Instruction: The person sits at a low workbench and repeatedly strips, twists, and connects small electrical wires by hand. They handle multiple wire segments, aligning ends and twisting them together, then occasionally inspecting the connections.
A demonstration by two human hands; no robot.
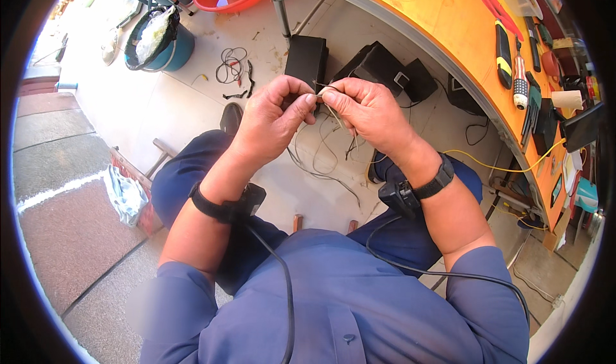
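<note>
Prob. a small makeshift repair workshop, apparently semi-outdoor: stone paving (58, 191) at 8–9 o'clock, bright daylight approx. 10, tiled floor (144, 110) alongside. Main evidence: orange table (443, 14) at 1–3 w/ screwdriver (520, 98) & other hand tools (503, 59) at 2, yellow cord (513, 169) over its edge at 3. Blk boxes (385, 67) on floor at 12–1, coiled wire (231, 64) at 11, thin wires (321, 173) nr centre. Bucket (185, 50) & red basin (240, 5) approx. 11 look household; home vs. shop, can't tell.
</note>
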